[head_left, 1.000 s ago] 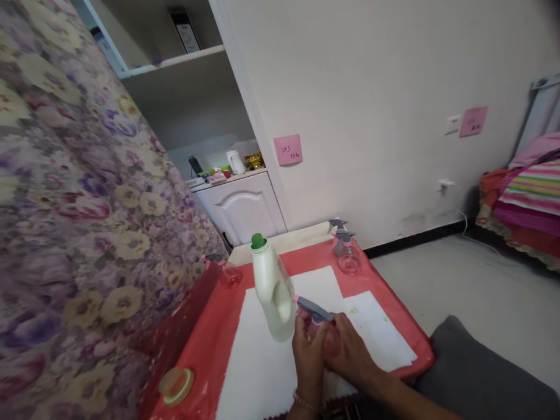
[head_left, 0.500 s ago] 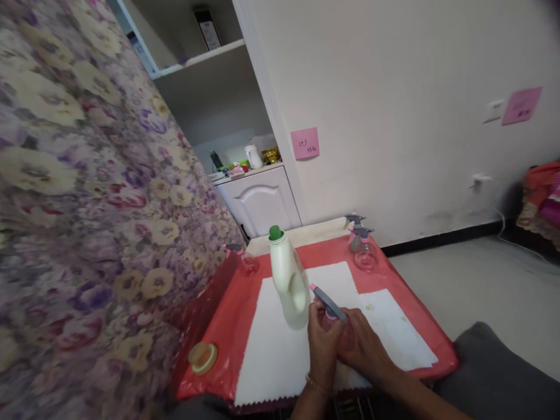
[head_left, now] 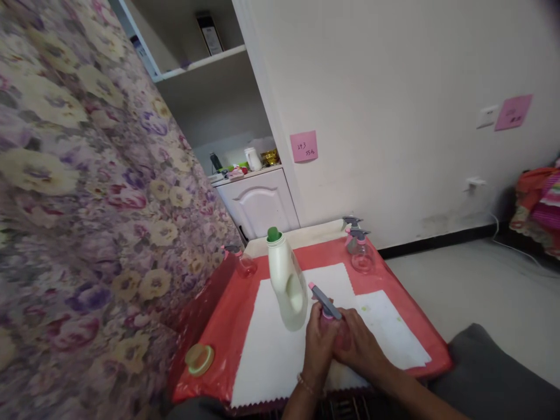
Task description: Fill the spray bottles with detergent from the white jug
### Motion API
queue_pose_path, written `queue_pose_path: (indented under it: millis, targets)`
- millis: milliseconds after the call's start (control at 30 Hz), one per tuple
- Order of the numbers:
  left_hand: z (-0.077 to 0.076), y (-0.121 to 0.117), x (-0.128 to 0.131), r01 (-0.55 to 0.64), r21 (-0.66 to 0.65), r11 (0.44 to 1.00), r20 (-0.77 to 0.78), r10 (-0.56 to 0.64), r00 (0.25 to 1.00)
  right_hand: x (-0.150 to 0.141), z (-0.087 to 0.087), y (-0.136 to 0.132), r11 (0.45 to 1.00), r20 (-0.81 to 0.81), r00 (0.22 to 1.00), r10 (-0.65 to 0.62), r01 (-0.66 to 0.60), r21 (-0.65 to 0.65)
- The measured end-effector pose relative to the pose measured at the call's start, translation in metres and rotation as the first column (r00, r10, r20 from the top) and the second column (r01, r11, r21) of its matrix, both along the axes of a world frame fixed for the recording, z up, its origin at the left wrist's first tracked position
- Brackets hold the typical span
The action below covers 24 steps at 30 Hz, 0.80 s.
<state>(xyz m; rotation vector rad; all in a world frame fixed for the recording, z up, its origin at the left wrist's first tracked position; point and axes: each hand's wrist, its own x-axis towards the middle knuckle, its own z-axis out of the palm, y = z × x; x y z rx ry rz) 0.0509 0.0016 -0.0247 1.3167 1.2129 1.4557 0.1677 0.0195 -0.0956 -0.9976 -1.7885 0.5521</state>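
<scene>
Since a round body could slip, the left hand (head_left: 318, 339) and right hand (head_left: 360, 337) both grip the pink spray bottle (head_left: 343, 336) below its gray head (head_left: 326, 303), apparently to steady it over the white sheet (head_left: 265, 350), while the pale jug (head_left: 289, 289) stands just beyond, presumably for easy reach.

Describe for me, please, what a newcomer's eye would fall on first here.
The floral curtain filling the picture's left side would probably catch the eye first. Next comes the bright red table cover, with a tall, pale, green-topped jug standing on a white sheet near its middle. Just right of the jug in the picture, the left hand and right hand together clasp a spray bottle with a grey head.
</scene>
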Motion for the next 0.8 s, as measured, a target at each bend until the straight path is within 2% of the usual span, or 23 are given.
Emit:
queue_pose_path:
  millis: [67,200,267,400,467,633,800]
  targets:
    - [-0.001,0.001,-0.004,0.026,-0.014,1.0,0.002,-0.026,1.0,-0.001,-0.003,0.001,1.0,0.001,1.0,0.005,-0.005,-0.019]
    - [-0.003,0.007,-0.002,-0.096,-0.006,0.995,0.01,0.096,0.995,-0.003,-0.008,0.004,0.998,-0.028,0.999,0.025,-0.027,-0.055]
    - [-0.003,0.009,-0.001,-0.107,-0.017,0.994,0.006,0.107,0.994,-0.003,-0.008,0.005,0.998,-0.043,0.999,0.025,-0.028,-0.054]
    - [-0.001,0.008,-0.005,0.012,-0.062,0.998,-0.014,-0.013,1.0,-0.004,-0.003,0.005,0.997,-0.053,0.998,0.019,-0.022,-0.073]
    - [-0.001,0.008,-0.006,0.028,-0.072,0.997,-0.028,-0.03,0.999,-0.004,-0.001,0.006,0.996,-0.053,0.998,0.015,-0.019,-0.087]
    - [0.001,0.013,-0.002,-0.117,-0.082,0.99,-0.04,0.114,0.993,-0.007,-0.004,0.01,0.999,-0.017,1.0,0.002,-0.002,-0.034]
    - [0.008,0.016,-0.011,0.01,-0.133,0.991,-0.119,-0.026,0.993,-0.007,-0.005,0.015,0.997,-0.035,0.999,0.014,-0.017,-0.079]
